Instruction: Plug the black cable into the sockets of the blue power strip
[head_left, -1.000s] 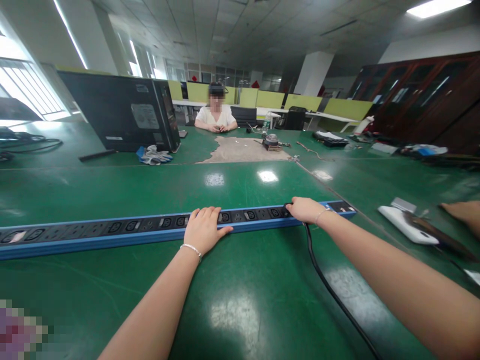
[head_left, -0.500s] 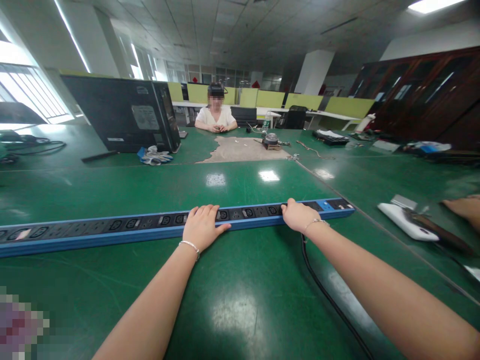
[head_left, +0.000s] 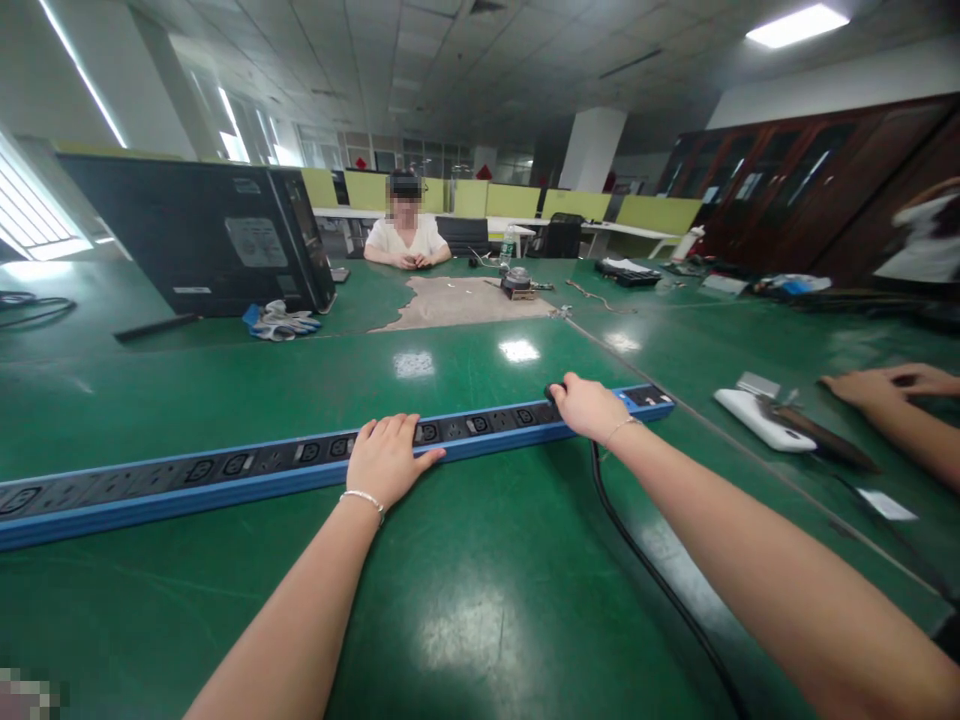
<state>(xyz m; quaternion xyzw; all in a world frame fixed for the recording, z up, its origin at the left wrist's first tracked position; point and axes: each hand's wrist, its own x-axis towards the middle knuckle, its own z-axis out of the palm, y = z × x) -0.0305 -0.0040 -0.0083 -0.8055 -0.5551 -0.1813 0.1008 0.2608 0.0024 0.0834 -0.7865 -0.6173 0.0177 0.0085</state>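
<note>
A long blue power strip (head_left: 255,480) with a row of black sockets lies across the green table. My left hand (head_left: 384,455) is laid over its middle, fingers across the top and thumb along the near side, holding it. Just above the strip's right part, my right hand (head_left: 589,408) is closed on a black plug (head_left: 553,392), whose tip sticks out past the fingers. From beneath that hand a black power cord (head_left: 645,560) runs down toward the near right edge. My fingers hide most of the plug.
A black computer case (head_left: 195,235) stands at the back left, with work gloves (head_left: 279,322) beside it. Across the table sits a person in white (head_left: 406,240). To the right, a co-worker's hands (head_left: 892,385) are near a white device (head_left: 763,420). Bare board (head_left: 457,300) shows at the far side.
The view has turned slightly right. My right hand has lifted a little off the strip, and the black plug now shows at its fingers. My left hand stays on the strip.
</note>
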